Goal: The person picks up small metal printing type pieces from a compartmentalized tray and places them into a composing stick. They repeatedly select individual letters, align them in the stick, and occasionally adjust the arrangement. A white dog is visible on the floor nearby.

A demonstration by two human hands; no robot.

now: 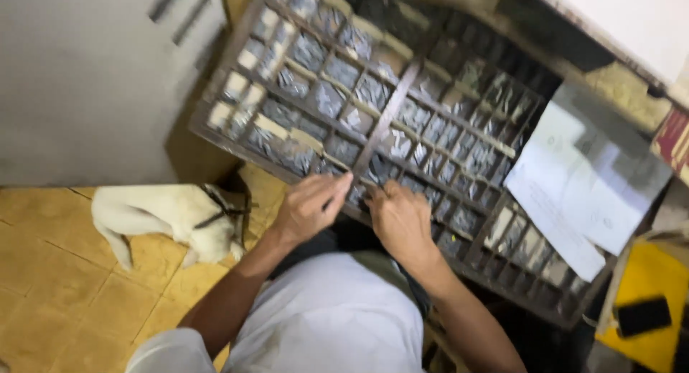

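Head view: tray [237, 64] of small metal pieces, tilted toward the person. Both hands at its near edge, middle. Left hand [310, 206] pinched narrow, contents unclear; right hand [402, 222] fingers down in a compartment, grip hidden. Papers [581, 179] on tray's right end. White dog [169, 215] on floor, left.

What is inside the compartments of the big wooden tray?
Small grey metal pieces fill most compartments of the tray. Paper sheets cover some on one side.
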